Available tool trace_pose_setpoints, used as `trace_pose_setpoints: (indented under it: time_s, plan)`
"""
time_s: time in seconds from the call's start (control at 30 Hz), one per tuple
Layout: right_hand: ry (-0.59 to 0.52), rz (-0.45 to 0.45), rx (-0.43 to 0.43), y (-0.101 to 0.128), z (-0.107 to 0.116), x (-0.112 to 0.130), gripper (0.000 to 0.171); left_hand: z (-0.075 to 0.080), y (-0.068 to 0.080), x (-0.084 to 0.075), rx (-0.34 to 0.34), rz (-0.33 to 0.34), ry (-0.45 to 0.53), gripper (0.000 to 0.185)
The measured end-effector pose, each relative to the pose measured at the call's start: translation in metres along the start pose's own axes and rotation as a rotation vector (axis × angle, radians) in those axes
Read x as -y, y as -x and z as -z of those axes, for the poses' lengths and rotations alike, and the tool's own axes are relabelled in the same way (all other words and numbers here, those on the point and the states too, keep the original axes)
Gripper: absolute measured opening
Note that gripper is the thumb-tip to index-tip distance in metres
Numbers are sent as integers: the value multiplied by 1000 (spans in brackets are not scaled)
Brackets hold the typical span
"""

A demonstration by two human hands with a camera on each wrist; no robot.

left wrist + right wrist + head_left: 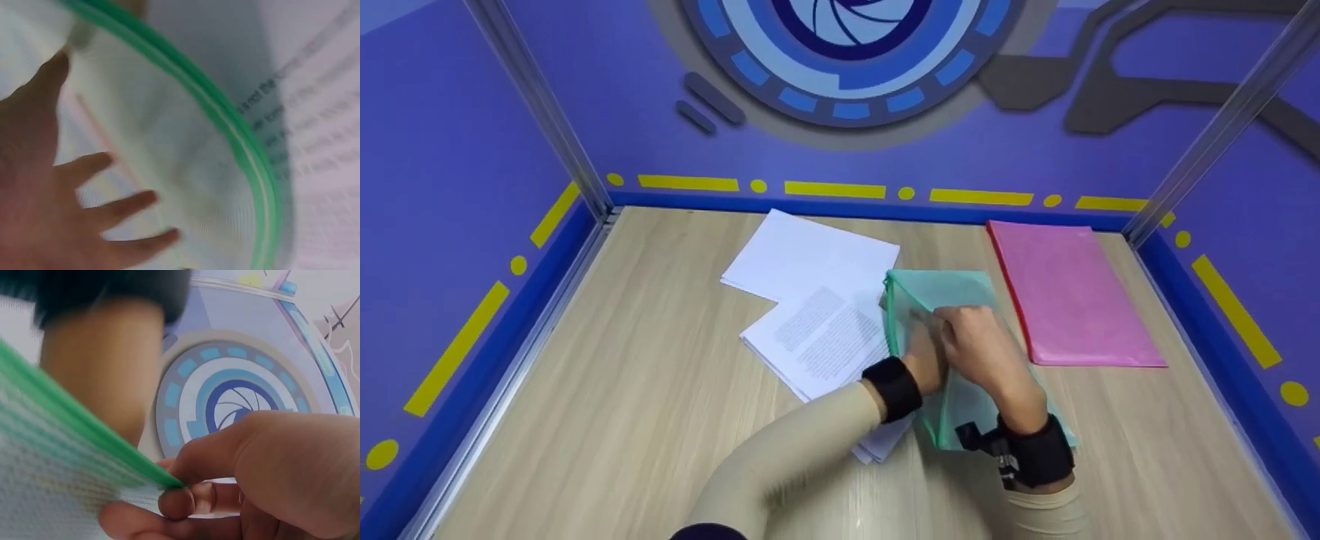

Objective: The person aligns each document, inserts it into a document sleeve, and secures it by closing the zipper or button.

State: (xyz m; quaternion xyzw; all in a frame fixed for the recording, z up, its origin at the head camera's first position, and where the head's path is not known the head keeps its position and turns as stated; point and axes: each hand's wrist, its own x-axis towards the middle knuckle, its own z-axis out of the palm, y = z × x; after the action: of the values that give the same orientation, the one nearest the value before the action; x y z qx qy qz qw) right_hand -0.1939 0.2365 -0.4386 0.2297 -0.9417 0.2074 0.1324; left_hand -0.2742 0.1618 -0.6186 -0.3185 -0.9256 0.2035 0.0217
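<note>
Green mesh zip pouch (952, 291) lies toward 3 o'clock of the tabletop's middle, its mouth gaping toward 9 o'clock. Left hand (45, 202) appears to be inside that mouth, fingers fanned apart and gripping nothing; whether the fingertips press the mesh I cannot tell. Right hand (981, 349) pinches the zip edge (112, 439) between thumb and fingers.

To do this step well, I'd judge, the pinch should lift the edge lightly so the two layers part, while the left fingers spread flat to ease the inside open. The black wrist strap (892, 388) sits near the opening and could snag the zip; a shallow angle should help.

Only the head view shows the pink zip pouch (1080, 296), at 2 o'clock from the green one, and the blank sheets (810, 251) at 10 o'clock. Printed sheets (825, 345) lie at 9 o'clock; the left wrist view brings their lines close, blurred. That view also reveals the splayed fingers, dim through mesh from above; the right wrist view shows the pinch, which the knuckles largely hide overhead.
</note>
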Motion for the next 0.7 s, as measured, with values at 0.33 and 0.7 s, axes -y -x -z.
trace_pose_setpoints:
  time_s: [0.33,0.7]
  plan:
    - [-68,-99,-61,6,24,-9,25,73,71,44,226,33,199,99]
    - [-86,-122,-112,3,23,-11,21,72,79,49,184,42,219,96]
